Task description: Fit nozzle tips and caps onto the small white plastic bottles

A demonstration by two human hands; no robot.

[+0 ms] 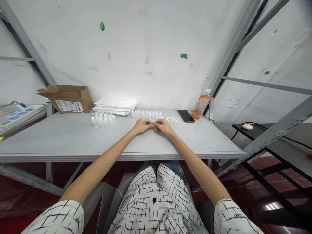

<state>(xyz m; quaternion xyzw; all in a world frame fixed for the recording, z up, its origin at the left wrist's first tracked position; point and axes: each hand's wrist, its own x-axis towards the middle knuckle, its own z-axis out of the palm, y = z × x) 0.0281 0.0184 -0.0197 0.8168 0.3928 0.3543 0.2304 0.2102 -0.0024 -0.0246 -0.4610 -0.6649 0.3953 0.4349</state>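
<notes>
Translucent white plastic bottles (103,121) cluster on the pale grey desk (73,139), left of a straight row of smaller white bottles (146,114). The left hand (140,126) and right hand (162,126) meet at the desk's middle just in front of that row, fingers curled inward, together pinching something too small to make out. Beside the right hand lies a tangle of thin white loops (173,121). The bottles look light and thin-walled, best taken by the body; the loops look flimsy and easily snagged.
</notes>
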